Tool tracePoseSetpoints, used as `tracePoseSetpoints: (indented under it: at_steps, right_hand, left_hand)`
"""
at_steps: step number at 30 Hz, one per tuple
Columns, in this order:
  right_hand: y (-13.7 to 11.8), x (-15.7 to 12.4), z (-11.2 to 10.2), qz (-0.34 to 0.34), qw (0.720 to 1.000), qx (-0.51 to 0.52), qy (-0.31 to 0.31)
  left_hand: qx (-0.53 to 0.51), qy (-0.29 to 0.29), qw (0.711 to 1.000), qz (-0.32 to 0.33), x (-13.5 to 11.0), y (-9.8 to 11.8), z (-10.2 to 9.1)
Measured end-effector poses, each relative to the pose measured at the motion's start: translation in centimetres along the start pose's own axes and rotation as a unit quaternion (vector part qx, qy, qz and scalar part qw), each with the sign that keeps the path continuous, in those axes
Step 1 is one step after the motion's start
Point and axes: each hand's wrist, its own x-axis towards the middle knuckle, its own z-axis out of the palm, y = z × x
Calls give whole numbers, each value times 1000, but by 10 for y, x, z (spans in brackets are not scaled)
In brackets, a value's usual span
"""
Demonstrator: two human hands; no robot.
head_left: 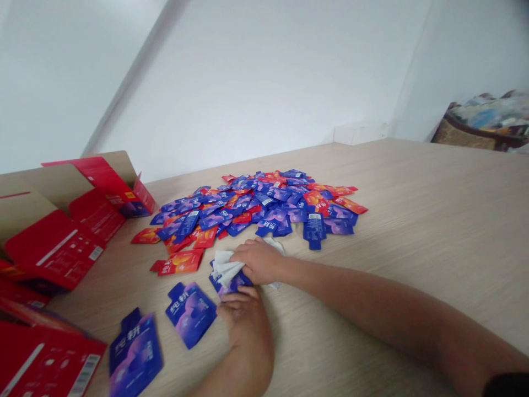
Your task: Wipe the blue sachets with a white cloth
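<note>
While a white wipe (225,267) is pressed by the closed fingers of the right hand (259,262), one blue sachet (233,284) is held beneath it, its long axis hidden; the sachet lies just below the right hand and is touched by the nearer left hand (243,315), whose grip cannot be told; two loose blue sachets (190,314) are placed to the left, near the hands; one red sachet (178,262) is seen beside a heap (256,204) too large to count; several opened red cartons (53,248) are stacked further left.

Bright, even light, soft shadows, edges bowed and slightly blurred.
</note>
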Motion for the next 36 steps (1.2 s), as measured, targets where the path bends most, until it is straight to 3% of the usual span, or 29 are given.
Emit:
tracePoseSetpoints:
  at_steps: [4,9,14,20,24,28,32,36]
  right_hand:
    - [-4,-2,-5,-29,998,33,41]
    - [-8,-1,-2,-103,993,61,-21]
    - [-4,0,2,-56,997,38,-32]
    - [-5,-3,-4,-49,997,52,31]
    - [-7,-2,-1,-106,992,64,-17]
    - [-4,-1,3,-85,994,55,-41]
    - [-2,-2,0,-48,998,32,-13]
    - [-7,-4,-7,-80,994,65,42]
  left_hand:
    - [-34,-19,999,12,1,-3,-5]
    - [-79,-30,996,-11,3,-6,-15]
    - [-59,-36,997,17,2,-7,-17]
    - [-28,-2,1000,9,1,-6,-11]
    - [-75,-9,997,-9,2,-5,-12]
    - [-75,-19,997,-9,1,-5,-13]
    - [-45,-5,999,3,0,-6,-13]
    - [-83,-21,996,-5,3,-7,-13]
